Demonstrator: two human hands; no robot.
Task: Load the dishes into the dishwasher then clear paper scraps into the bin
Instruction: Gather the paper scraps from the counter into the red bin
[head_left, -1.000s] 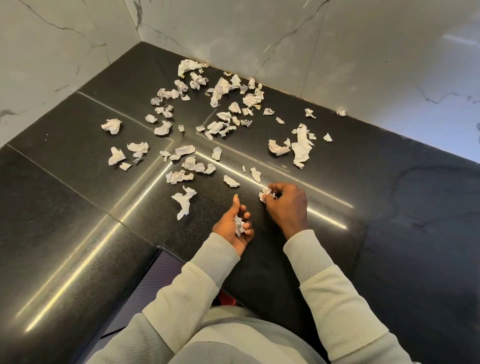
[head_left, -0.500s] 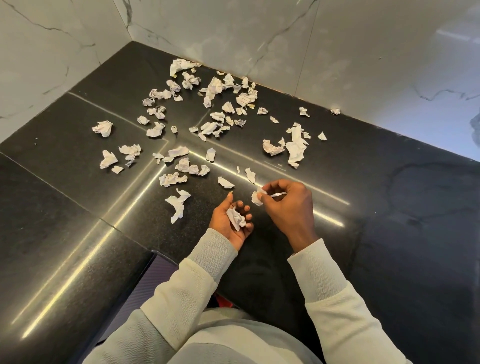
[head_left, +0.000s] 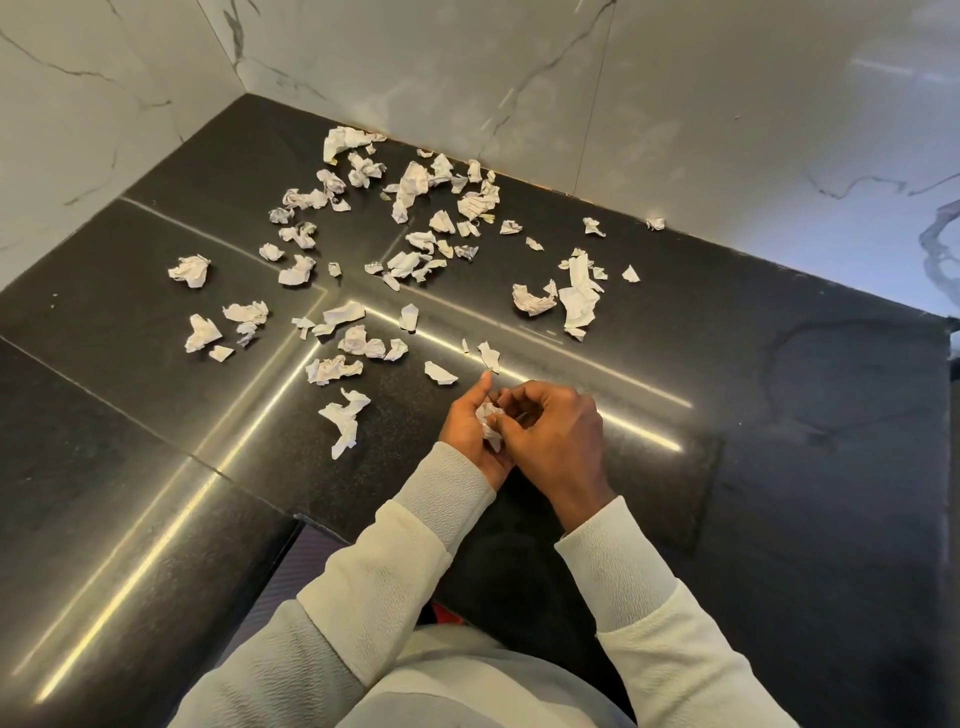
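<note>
Left hand (head_left: 465, 428) lies palm up just above the counter (head_left: 779, 426), fingers cupped round a small wad (head_left: 488, 418) of gathered paper. Right hand (head_left: 558, 436) is curled, fingertips on that wad; whether they pinch it or merely touch it I cannot tell. Clearing looks barely begun: dozens of scraps (head_left: 579, 299) lie scattered from just beyond the hands back to the corner, and no bin or dishwasher shows. The counter is glossy black stone with seams, meeting white marble walls (head_left: 675, 104)
</note>
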